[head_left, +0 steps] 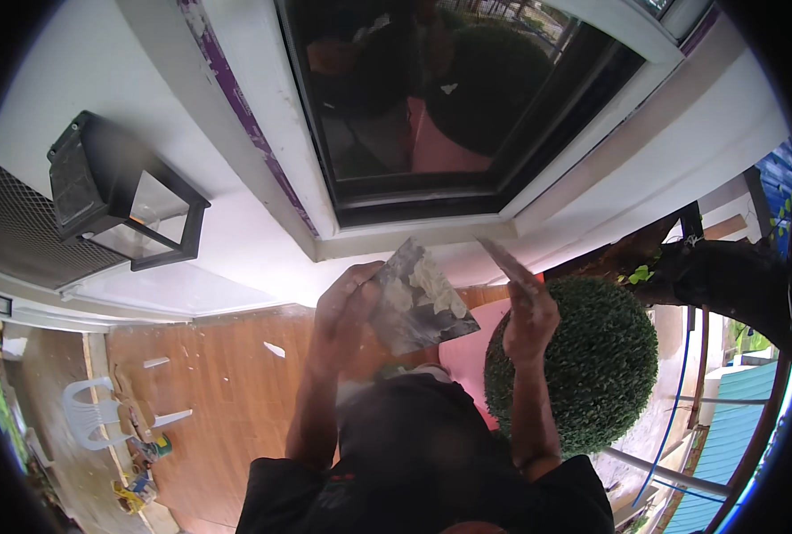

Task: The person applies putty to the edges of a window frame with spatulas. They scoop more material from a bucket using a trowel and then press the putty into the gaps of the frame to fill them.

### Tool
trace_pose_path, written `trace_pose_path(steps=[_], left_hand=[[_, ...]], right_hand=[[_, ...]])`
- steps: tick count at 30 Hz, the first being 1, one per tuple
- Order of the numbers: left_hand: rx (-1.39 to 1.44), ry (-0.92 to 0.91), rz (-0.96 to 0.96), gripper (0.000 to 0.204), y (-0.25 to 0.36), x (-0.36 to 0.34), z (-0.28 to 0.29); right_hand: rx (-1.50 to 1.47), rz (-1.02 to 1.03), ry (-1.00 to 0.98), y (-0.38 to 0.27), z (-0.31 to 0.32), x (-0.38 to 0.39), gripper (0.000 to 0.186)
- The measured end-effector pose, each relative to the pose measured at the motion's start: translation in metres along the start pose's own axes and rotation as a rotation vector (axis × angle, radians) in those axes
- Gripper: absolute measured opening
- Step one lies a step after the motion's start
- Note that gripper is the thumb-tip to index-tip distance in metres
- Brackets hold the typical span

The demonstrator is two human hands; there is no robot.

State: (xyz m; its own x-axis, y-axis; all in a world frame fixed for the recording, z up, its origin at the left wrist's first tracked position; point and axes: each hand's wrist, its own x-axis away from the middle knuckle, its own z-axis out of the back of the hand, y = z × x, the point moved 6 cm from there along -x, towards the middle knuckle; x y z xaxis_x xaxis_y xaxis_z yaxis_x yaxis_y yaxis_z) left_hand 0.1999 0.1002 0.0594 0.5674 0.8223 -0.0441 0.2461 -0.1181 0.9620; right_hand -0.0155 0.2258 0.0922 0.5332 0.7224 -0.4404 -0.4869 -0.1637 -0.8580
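Observation:
My left hand [341, 313] grips a flat, square grey plate [446, 330] by its left edge, holding it tilted in front of my chest. Soft whitish putty [433, 289] is smeared over the plate's face. Fingers wrapped round its handle end, my right hand [531, 325] holds a putty knife [500, 256], seen nearly edge-on. The blade's tip points up toward the lower corner of the white window frame [431, 234], to the right of the plate and apart from it. Whether the blade touches the frame I cannot tell.
A black wall lamp [89, 191] juts out at left. A round clipped bush [583, 369] stands close to my right forearm. Far below on the brown floor [235, 392] are a white plastic chair [93, 414] and a yellow tool [133, 494]. Dark window glass [387, 133] lies ahead.

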Motion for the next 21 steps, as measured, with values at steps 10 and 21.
trace_pose_path(steps=[10,21], left_hand=[[0.112,-0.025,0.051,0.032,-0.002,0.003,0.0],[-0.32,0.247,0.087,0.032,-0.005,0.006,0.02]], right_hand=[[-0.045,0.237,-0.28,-0.022,-0.047,0.002,0.038],[0.213,-0.146,-0.106,-0.044,-0.004,0.0,0.028]])
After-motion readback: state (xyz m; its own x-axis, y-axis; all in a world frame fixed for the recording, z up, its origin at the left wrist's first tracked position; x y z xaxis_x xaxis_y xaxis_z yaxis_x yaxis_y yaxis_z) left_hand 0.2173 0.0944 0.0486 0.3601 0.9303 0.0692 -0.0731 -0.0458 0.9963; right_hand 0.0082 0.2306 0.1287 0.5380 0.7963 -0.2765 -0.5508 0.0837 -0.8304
